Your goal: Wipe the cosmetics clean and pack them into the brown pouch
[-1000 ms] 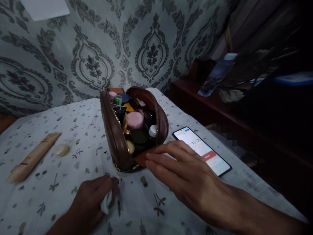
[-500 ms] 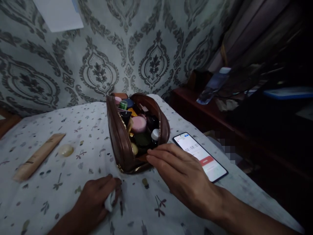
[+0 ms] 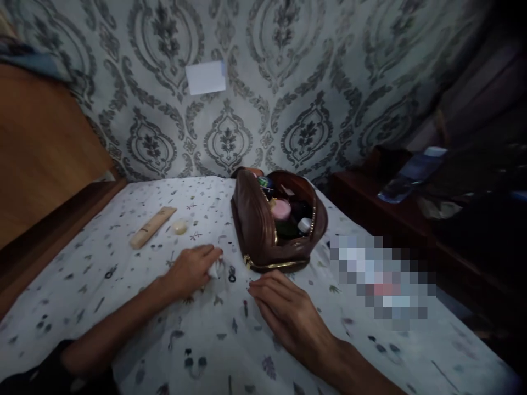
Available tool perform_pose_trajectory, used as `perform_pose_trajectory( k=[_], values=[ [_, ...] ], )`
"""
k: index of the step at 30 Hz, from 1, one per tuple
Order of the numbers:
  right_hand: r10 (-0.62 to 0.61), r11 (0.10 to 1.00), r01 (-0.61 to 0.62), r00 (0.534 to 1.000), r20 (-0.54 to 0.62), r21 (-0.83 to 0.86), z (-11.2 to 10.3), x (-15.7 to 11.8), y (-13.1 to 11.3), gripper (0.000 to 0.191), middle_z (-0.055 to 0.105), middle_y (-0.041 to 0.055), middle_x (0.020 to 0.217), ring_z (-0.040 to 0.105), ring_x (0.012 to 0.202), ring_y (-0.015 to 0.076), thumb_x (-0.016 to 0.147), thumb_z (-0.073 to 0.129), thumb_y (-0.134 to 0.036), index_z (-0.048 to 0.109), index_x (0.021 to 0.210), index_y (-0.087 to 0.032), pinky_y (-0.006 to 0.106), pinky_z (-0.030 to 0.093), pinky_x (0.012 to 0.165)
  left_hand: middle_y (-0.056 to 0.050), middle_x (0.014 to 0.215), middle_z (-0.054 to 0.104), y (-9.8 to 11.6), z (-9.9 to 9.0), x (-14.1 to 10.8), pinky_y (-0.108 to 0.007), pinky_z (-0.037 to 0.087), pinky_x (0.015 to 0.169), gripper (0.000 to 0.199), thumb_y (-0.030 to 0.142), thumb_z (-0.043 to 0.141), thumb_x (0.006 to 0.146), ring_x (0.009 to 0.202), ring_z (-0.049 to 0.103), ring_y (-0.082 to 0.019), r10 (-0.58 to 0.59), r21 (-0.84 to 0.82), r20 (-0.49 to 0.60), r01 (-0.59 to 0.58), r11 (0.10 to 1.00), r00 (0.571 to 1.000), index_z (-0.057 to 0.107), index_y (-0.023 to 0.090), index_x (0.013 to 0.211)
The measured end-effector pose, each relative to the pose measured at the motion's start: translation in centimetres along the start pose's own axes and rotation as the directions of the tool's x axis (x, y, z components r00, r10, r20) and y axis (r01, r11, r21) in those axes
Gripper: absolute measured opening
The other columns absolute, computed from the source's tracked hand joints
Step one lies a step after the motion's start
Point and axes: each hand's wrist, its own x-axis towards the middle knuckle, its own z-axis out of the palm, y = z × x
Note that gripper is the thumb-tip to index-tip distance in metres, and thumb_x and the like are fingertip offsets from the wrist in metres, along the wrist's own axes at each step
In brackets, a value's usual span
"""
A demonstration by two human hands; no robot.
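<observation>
1. The left hand (image 3: pixel 193 271) is closed around a crumpled white cloth (image 3: pixel 214 269), low over the patterned sheet (image 3: pixel 156 334).
2. Farther out on the left lies a tan tube (image 3: pixel 153 227), slanting, with a small cream round item (image 3: pixel 179 226) just beside its right side.
3. The open brown bag (image 3: pixel 263 230) sits ahead of and between the hands, beyond the right hand's fingertips; a pink-lidded container (image 3: pixel 280 209) and a white cap (image 3: pixel 304 225) show inside.
4. The right hand (image 3: pixel 288 307) is palm-down near the bag's front, fingers together; its grip cannot be told.
5. Far right, a clear bottle (image 3: pixel 411 175) leans.
</observation>
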Motion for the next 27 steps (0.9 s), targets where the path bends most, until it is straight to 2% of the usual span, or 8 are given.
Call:
perform_pose_trajectory(
  k=[3,6,11,13,17,20,23,27],
  values=[
    [0.108,0.989,-0.11,0.994,0.026,0.102,2.5,0.5,-0.3,0.023,0.072,0.007,0.084,0.065,0.081,0.0204,0.09,0.049,-0.005,0.069,0.095,-0.016,0.034,0.058,0.07,-0.01,0.111,0.07,-4.7,-1.3,-0.1,-0.034,0.052,0.079,0.039,0.002,0.048,0.08,0.1,0.066,-0.026,-0.205,0.052,-0.064,0.208,0.977,0.977,0.059,0.019,0.113],
    [0.225,0.949,-0.24,0.97,0.095,0.203,5.1,1.6,-0.8,0.02,0.073,0.006,0.083,0.065,0.079,0.0185,0.084,0.056,-0.006,0.072,0.09,-0.017,0.03,0.055,0.072,-0.015,0.118,0.067,-8.8,-1.2,0.0,-0.043,0.049,0.096,0.031,0.018,0.045,0.093,0.112,0.061,-0.03,-0.303,0.052,-0.127,0.311,0.949,0.945,0.058,0.016,0.121],
    [0.49,0.73,-0.541,0.841,0.232,0.418,9.3,3.6,-1.8,0.022,0.074,0.0008,0.08,0.063,0.069,0.0127,0.077,0.061,-0.008,0.077,0.086,-0.019,0.022,0.049,0.065,-0.013,0.1,0.071,-10.9,1.4,-0.4,-0.043,0.05,0.095,0.032,0.037,0.042,0.094,0.104,0.064,-0.031,-0.319,0.026,-0.144,0.326,0.945,0.937,0.064,0.017,0.106],
    [0.542,0.643,-0.591,0.801,0.256,0.487,10.3,3.8,-1.6,0.019,0.072,-0.0009,0.076,0.06,0.065,0.0112,0.077,0.062,-0.009,0.077,0.084,-0.019,0.021,0.047,0.063,-0.016,0.093,0.069,-10.7,1.9,-0.5,-0.048,0.051,0.086,0.037,0.039,0.035,0.094,0.096,0.065,-0.035,-0.332,0.022,-0.179,0.341,0.94,0.926,0.063,0.016,0.098],
    [0.555,0.617,-0.574,0.802,0.22,0.539,10.8,3.1,-0.4,0.014,0.067,-0.0019,0.071,0.056,0.062,0.01,0.078,0.065,-0.015,0.076,0.086,-0.018,0.021,0.045,0.061,-0.012,0.082,0.068,-9.1,0.8,-0.2,-0.042,0.051,0.072,0.042,0.052,0.032,0.091,0.078,0.066,-0.032,-0.401,-0.097,-0.203,0.389,0.916,0.893,0.059,0.02,0.087],
    [0.585,0.425,-0.593,0.756,0.292,0.684,11.0,2.6,0.3,0.032,0.065,-0.0004,0.075,0.054,0.056,0.0093,0.084,0.066,-0.042,0.071,0.103,-0.016,0.021,0.045,0.055,-0.007,0.087,0.07,-5.8,-1.0,-0.7,-0.036,0.052,0.076,0.044,0.059,0.036,0.092,0.086,0.068,-0.028,-0.426,-0.345,-0.237,0.335,0.877,0.873,0.058,0.021,0.088],
    [0.573,0.157,-0.587,0.709,0.41,0.794,11.5,2.7,0.6,0.066,0.064,0.0015,0.074,0.057,0.057,0.0109,0.075,0.061,-0.077,0.067,0.094,-0.014,0.024,0.046,0.055,-0.003,0.087,0.069,-1.8,-1.9,-2.2,-0.029,0.053,0.07,0.035,0.053,0.043,0.096,0.081,0.069,-0.022,-0.257,-0.348,-0.328,0.136,0.928,0.909,0.059,0.022,0.094],
    [0.516,0.044,-0.613,0.69,0.508,0.789,12.1,3.6,0.3,0.062,0.06,-0.0015,0.063,0.056,0.06,0.0114,0.066,0.071,-0.077,0.064,0.07,-0.015,0.024,0.045,0.059,-0.005,0.093,0.07,1.1,-1.6,-4.1,-0.027,0.054,0.07,0.021,0.034,0.049,0.096,0.082,0.07,-0.021,0.095,-0.039,-0.517,-0.134,0.99,0.851,0.059,0.022,0.109]
  ],
)
